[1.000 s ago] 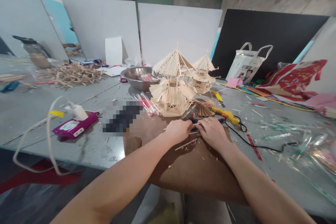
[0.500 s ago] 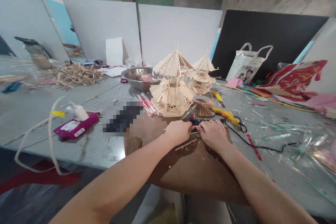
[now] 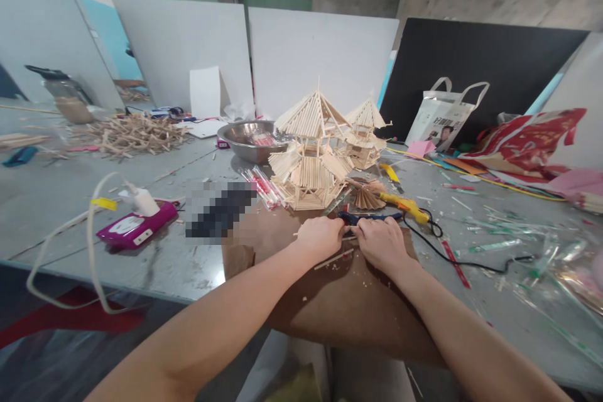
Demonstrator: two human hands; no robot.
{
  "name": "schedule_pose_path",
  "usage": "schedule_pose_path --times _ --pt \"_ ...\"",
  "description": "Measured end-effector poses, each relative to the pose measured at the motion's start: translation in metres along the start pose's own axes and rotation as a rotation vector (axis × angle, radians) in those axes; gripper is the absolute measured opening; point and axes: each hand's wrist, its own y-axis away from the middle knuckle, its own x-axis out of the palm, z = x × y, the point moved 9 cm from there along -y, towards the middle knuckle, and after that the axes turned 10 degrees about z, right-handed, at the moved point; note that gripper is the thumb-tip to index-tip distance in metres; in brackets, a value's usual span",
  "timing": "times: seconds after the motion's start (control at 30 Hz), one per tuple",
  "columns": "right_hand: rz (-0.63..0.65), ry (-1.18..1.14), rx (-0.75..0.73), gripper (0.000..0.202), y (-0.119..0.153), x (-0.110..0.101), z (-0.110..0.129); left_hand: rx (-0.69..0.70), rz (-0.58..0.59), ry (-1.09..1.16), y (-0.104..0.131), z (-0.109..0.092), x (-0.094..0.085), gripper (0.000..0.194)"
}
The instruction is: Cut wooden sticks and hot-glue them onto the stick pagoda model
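My left hand point(image 3: 321, 240) is closed around a thin wooden stick point(image 3: 296, 234), whose end pokes out at its left side. My right hand point(image 3: 380, 242) curls over a dark blue-handled tool point(image 3: 394, 217); the tool's head lies between the two hands, and my fingers hide its exact kind. The thumbs nearly meet there. Beneath both hands is a brown paper-like sheet point(image 3: 348, 320). Another loose stick point(image 3: 333, 259) and small crumbs lie on it, just nearer than the hands. A pavilion model made of sticks point(image 3: 311, 171) stands directly behind.
Behind the model are a second stick pavilion point(image 3: 365, 132) and a metal bowl point(image 3: 252, 141). A yellow glue gun point(image 3: 405, 206) with a black cord lies right of my hands, near scattered clear wrappers point(image 3: 499, 245). A purple power strip point(image 3: 139, 226) sits left, before a stick pile point(image 3: 136, 135).
Both hands stay in nearly the same place. The right fingers have shifted slightly, and more of the blue handle shows beyond them.
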Motion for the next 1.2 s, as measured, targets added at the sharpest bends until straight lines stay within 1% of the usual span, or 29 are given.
schedule_pose_path --times 0.13,0.23,0.33,0.43,0.5,0.57,0.67,0.73,0.83,0.9,0.97,1.0,1.07,1.2 --pt "-0.009 -0.012 0.006 0.034 0.0 -0.003 0.005 -0.023 -0.002 0.03 -0.001 -0.001 0.001 0.04" --pt "-0.037 -0.051 0.012 0.041 0.0 -0.011 0.009 -0.037 -0.004 0.056 -0.003 -0.002 0.003 0.037" --pt "-0.029 -0.147 0.023 0.041 -0.003 -0.013 0.004 -0.053 -0.017 0.067 -0.004 0.002 0.002 0.04" --pt "0.057 -0.344 0.1 0.038 -0.006 0.002 -0.016 -0.115 -0.03 0.085 -0.006 0.016 -0.001 0.047" --pt "0.088 -0.509 0.107 0.035 -0.008 0.013 -0.026 -0.145 -0.036 0.097 -0.007 0.024 -0.002 0.044" --pt "0.073 -0.665 0.072 0.032 -0.009 0.018 -0.031 -0.153 -0.039 0.105 -0.009 0.029 -0.003 0.039" --pt "-0.002 -0.86 0.03 0.028 -0.011 0.018 -0.035 -0.156 -0.02 0.108 -0.012 0.032 0.0 0.032" --pt "0.002 -0.974 0.036 0.027 -0.012 0.022 -0.036 -0.126 -0.042 0.097 -0.012 0.029 -0.001 0.029" --pt "0.084 -1.194 0.054 0.025 -0.013 0.033 -0.034 -0.037 -0.184 0.087 -0.007 0.02 -0.014 0.026" --pt "0.091 -1.342 0.063 0.021 -0.013 0.035 -0.033 -0.005 -0.29 0.11 -0.002 0.017 -0.025 0.025" --pt "0.071 -1.446 0.077 0.019 -0.012 0.032 -0.034 0.007 -0.336 0.174 0.002 0.016 -0.031 0.025" --pt "0.064 -1.481 0.09 0.019 -0.011 0.031 -0.035 0.017 -0.33 0.222 0.003 0.015 -0.031 0.025" --pt "0.05 -1.554 0.135 0.02 -0.01 0.03 -0.037 0.067 -0.277 0.334 0.001 0.011 -0.029 0.026" --pt "0.026 -1.742 0.225 0.022 -0.007 0.034 -0.041 0.225 -0.153 0.563 -0.003 -0.002 -0.021 0.029"
